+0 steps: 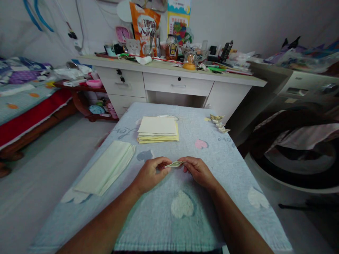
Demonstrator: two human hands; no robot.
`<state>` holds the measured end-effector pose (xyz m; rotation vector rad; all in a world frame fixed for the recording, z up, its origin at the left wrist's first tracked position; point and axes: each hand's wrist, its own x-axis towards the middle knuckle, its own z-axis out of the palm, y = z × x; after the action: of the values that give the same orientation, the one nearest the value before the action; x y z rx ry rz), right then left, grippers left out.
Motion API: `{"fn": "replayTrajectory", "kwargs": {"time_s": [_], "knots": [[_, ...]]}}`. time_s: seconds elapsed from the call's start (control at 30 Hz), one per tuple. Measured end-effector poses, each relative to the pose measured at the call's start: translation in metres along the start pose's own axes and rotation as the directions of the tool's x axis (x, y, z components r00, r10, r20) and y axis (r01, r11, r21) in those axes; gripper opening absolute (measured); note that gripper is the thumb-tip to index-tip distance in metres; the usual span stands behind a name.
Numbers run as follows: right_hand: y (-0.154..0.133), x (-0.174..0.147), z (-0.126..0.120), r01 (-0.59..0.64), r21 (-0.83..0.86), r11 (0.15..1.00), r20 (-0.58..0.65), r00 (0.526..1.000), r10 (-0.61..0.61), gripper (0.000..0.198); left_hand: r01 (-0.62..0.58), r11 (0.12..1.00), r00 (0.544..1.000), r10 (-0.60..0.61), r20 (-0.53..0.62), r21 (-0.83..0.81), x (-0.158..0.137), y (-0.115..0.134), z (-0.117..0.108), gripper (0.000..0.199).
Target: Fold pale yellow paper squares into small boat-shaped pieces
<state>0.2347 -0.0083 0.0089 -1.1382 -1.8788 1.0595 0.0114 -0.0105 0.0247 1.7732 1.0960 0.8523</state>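
Note:
A small folded piece of pale paper [175, 164] is held up between my two hands, just above the cloth-covered table. My left hand [153, 173] pinches its left end between thumb and fingers. On its right end my right hand [197, 170] is closed, the fingers curled in. Beyond the hands lies a stack of cream and yellow paper sheets [158, 129]. To the left rests a longer pile of folded pale green paper [106, 167]. Several small folded paper pieces [219, 123] sit at the table's far right corner.
The table has a blue cloth [212, 211] with heart patterns. Behind it stands a white desk [177, 84] crowded with jars, a snack bag [145, 30] and a pink clock [122, 34]. A washing machine [304, 91] is on the right, a bed [29, 106] on the left.

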Motion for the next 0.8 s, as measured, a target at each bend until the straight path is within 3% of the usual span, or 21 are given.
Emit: {"fn": "replayTrajectory", "kwargs": {"time_s": [0.13, 0.33, 0.47, 0.6, 0.8], "knots": [[-0.002, 0.001, 0.002, 0.042, -0.053, 0.998, -0.021, 0.999, -0.043, 0.028, 0.087, 0.966, 0.996, -0.077, 0.054, -0.242, 0.001, -0.001, 0.001, 0.034], [-0.006, 0.001, 0.008, 0.045, -0.069, 0.997, -0.051, 0.998, -0.049, 0.027, 0.261, 0.897, 0.964, -0.225, 0.138, -0.356, 0.005, -0.004, 0.005, 0.032], [-0.013, 0.001, 0.013, -0.058, 0.208, 0.976, -0.076, 0.994, 0.075, 0.035, 0.307, 0.817, 0.95, -0.236, 0.203, -0.488, 0.005, -0.002, 0.008, 0.036], [-0.018, 0.001, 0.019, -0.126, 0.517, 0.847, -0.014, 0.988, 0.156, 0.042, 0.283, 0.74, 0.959, -0.199, 0.204, -0.61, 0.006, -0.003, 0.012, 0.036], [-0.02, 0.002, 0.027, -0.131, 0.532, 0.837, 0.016, 0.989, 0.144, 0.035, 0.277, 0.718, 0.961, -0.194, 0.199, -0.639, 0.006, -0.003, 0.018, 0.034]]}}
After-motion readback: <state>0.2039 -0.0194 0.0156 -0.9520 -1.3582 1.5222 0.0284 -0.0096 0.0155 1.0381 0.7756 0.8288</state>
